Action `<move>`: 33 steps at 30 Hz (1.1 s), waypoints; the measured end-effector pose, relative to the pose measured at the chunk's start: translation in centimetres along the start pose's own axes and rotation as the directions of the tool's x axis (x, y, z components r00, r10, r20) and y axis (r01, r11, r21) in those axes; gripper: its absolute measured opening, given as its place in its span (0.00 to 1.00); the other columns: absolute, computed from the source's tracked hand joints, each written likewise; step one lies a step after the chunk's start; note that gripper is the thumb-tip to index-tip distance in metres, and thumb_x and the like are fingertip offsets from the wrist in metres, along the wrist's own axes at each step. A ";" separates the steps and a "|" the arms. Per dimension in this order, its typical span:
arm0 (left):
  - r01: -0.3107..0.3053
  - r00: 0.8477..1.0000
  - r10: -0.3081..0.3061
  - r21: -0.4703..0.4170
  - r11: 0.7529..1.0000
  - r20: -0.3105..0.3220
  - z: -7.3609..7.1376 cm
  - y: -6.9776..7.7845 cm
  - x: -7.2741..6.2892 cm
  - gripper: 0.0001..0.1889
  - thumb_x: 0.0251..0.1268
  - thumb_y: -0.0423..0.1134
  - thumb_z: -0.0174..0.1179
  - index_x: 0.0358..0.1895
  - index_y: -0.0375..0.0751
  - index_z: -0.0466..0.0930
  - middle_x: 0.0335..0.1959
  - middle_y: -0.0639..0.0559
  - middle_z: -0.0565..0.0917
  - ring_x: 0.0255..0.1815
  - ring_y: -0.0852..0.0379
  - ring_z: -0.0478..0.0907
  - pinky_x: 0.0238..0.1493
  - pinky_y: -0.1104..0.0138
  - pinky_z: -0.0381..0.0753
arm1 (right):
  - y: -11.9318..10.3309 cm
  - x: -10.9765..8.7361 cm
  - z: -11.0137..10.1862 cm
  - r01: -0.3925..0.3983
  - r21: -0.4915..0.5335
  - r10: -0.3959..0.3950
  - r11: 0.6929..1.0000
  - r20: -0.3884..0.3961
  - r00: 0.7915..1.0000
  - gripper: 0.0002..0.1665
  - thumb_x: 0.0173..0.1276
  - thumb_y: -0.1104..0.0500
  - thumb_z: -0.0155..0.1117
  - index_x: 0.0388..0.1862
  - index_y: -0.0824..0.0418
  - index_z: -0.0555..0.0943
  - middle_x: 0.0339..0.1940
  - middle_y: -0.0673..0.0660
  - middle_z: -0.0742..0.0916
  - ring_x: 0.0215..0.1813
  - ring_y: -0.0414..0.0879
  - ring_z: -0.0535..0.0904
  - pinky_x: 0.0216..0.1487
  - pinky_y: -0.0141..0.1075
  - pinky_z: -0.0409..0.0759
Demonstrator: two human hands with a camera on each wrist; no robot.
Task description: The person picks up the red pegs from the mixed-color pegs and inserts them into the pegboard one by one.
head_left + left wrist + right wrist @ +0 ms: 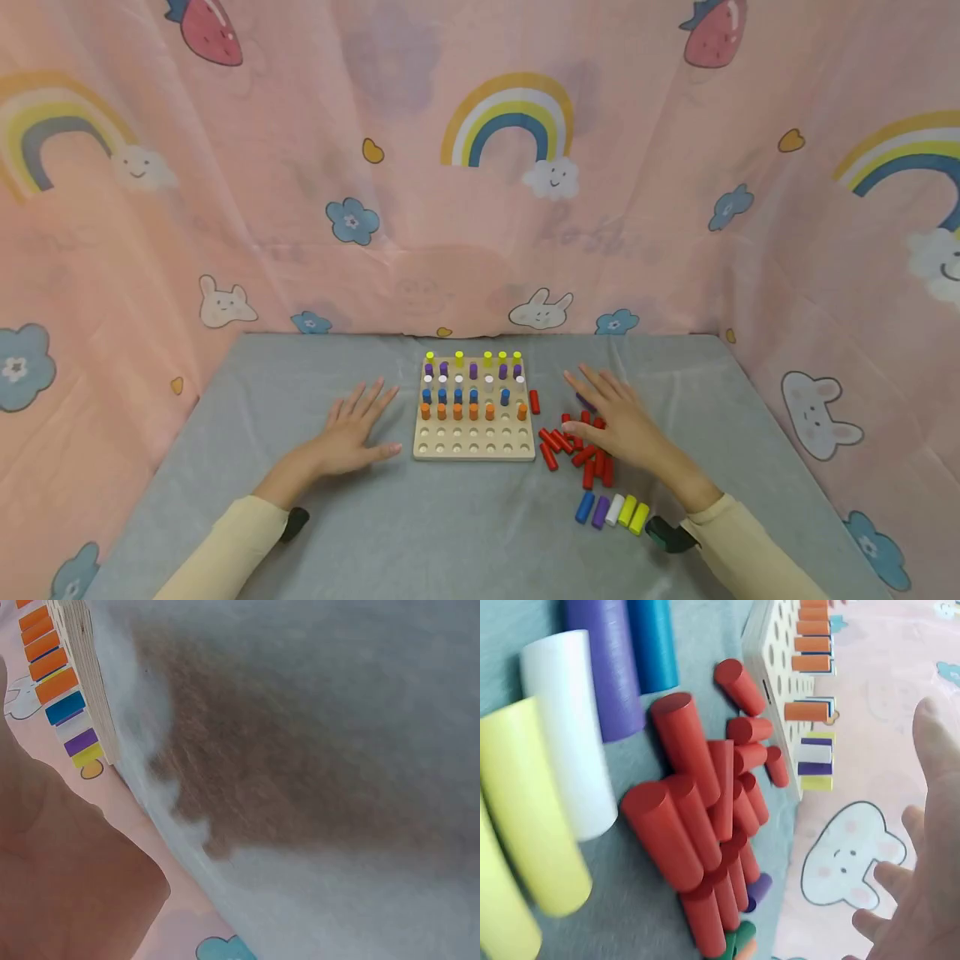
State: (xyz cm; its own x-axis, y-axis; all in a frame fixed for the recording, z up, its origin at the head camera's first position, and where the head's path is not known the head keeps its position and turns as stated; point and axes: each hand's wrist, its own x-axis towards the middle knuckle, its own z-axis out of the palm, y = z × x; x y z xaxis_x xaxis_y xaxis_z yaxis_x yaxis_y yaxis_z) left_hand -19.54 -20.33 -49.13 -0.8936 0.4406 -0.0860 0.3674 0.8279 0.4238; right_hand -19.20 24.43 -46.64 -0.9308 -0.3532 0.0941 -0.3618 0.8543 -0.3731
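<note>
A wooden pegboard stands at the middle of the table, with rows of yellow, purple, white, blue and orange pegs upright in it. Some holes within those rows, and the two nearest rows, show as bare holes. To the board's left, my left hand is spread with straight fingers, holding nothing. My right hand, fingers extended and grasping nothing, is over a heap of red pegs right of the board. Past the heap, a purple peg and green pegs show in the right wrist view.
Nearer the front lie a blue peg, a purple peg, a white peg and two yellow pegs side by side. One red peg lies beside the board's right edge. Behind the grey table hangs a pink patterned curtain.
</note>
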 end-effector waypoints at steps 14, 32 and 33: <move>0.035 0.993 -0.022 -0.108 0.994 0.117 0.5 0.3 1.7 0.49 0.65 0.63 0.59 0.81 0.52 0.42 0.83 0.41 0.43 0.82 0.32 0.34 0.76 0.34 0.34 | -0.2 2.8 0.6 -0.062 0.304 0.081 0.951 -0.050 0.996 0.42 0.68 0.49 0.67 0.76 0.60 0.64 0.65 0.68 0.79 0.64 0.64 0.76 0.64 0.59 0.75; 0.011 0.993 -0.001 -0.085 0.996 0.122 1.2 0.5 3.1 0.50 0.62 0.63 0.62 0.81 0.51 0.46 0.83 0.40 0.44 0.83 0.33 0.35 0.78 0.36 0.36 | -0.7 6.1 2.5 -0.200 0.393 0.174 0.897 0.103 0.979 0.33 0.66 0.55 0.70 0.69 0.60 0.75 0.50 0.60 0.86 0.49 0.50 0.82 0.48 0.41 0.84; 0.011 0.992 -0.001 -0.078 0.997 0.124 1.2 0.5 3.1 0.50 0.62 0.63 0.62 0.81 0.51 0.46 0.83 0.40 0.44 0.83 0.33 0.35 0.78 0.37 0.36 | -0.7 6.2 2.6 -0.200 0.401 0.168 0.894 0.112 0.979 0.33 0.66 0.55 0.70 0.68 0.60 0.75 0.50 0.60 0.86 0.49 0.49 0.82 0.48 0.41 0.84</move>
State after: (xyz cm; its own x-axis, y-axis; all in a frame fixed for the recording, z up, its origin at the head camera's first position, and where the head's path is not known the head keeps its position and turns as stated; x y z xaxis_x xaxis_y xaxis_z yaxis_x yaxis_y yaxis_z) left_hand -21.81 -18.15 -50.28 -0.8553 0.4790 -0.1976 0.3360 0.8031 0.4921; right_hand -24.57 20.70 -48.16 -0.9667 -0.2450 -0.0745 -0.1170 0.6813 -0.7226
